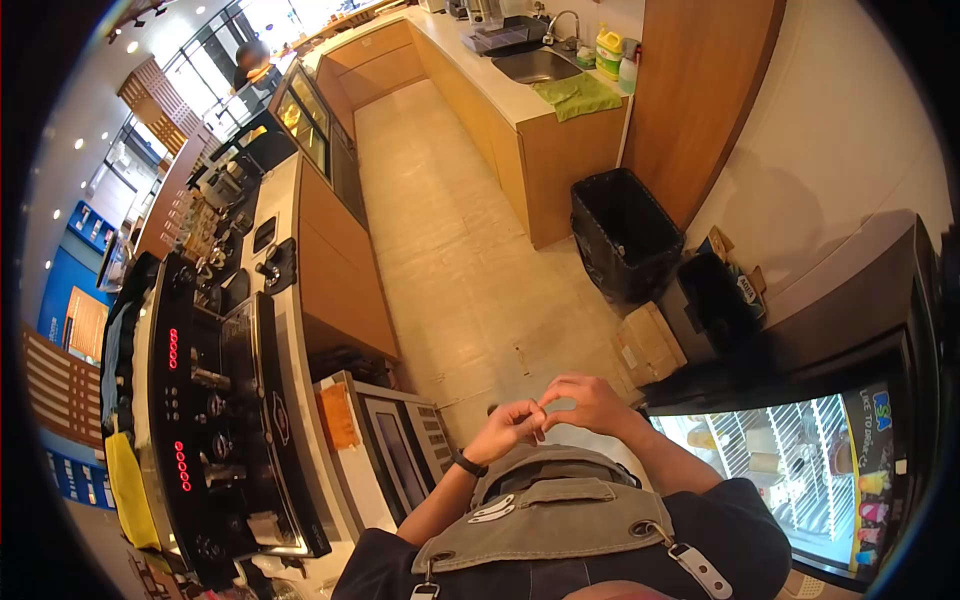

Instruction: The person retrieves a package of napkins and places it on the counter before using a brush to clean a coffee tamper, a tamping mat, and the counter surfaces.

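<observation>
Head view: left hand (510, 428), right hand (592, 402) fingertips touching above apron (560, 520).

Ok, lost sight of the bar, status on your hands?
Left hand and right hand fingertips together at chest height, nothing visibly held. Espresso machine to the left. Floor between counters open.

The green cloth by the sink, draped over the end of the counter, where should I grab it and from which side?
Grip the green cloth at its hanging front edge, coming from the floor side of the counter. That edge droops free past the countertop, so fingers can likely pinch it without sliding under. The yellow bottle stands just behind, so avoid reaching from the sink side.
</observation>
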`<action>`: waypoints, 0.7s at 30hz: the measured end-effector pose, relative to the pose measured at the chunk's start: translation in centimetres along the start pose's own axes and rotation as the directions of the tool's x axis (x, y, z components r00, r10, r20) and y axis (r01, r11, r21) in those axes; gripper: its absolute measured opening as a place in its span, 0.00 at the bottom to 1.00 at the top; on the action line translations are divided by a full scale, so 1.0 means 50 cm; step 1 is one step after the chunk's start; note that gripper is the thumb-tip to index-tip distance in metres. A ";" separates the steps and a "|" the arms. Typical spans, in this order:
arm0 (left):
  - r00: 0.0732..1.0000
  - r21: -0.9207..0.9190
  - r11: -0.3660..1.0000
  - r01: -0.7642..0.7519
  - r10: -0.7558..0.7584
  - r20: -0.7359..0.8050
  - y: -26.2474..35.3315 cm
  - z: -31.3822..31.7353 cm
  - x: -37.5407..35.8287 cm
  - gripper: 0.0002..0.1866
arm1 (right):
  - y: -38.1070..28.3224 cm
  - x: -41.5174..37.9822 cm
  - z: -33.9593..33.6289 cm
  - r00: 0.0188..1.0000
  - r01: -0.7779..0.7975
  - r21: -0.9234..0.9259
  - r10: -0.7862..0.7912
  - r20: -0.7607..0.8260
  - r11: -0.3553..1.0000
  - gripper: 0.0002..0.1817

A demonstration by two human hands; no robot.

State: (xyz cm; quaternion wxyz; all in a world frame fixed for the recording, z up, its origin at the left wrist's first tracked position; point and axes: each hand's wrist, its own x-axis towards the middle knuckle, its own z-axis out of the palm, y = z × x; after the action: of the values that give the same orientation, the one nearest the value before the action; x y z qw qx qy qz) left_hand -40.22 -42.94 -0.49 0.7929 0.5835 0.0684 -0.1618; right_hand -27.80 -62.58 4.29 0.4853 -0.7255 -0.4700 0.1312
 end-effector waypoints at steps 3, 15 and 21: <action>0.990 -0.197 0.970 -0.142 0.141 -0.015 0.012 -0.028 0.085 0.11 | 0.032 0.048 0.000 0.984 0.013 0.037 -0.006 -0.180 0.999 0.10; 0.996 -0.340 0.940 0.023 0.007 0.087 0.218 -0.282 0.315 0.15 | 0.110 0.375 -0.033 0.896 0.096 -0.373 -0.243 -0.373 0.923 0.07; 0.987 -0.112 0.985 0.132 -0.121 0.101 0.311 -0.397 0.361 0.17 | 0.151 0.486 -0.040 0.930 0.144 -0.448 -0.275 -0.242 0.882 0.09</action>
State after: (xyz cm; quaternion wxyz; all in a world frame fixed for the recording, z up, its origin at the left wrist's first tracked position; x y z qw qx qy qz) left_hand -16.46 -23.17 2.07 0.8165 0.5217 0.0774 -0.2349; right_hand -9.57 -44.74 5.48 0.3933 -0.7687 -0.4850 -0.1386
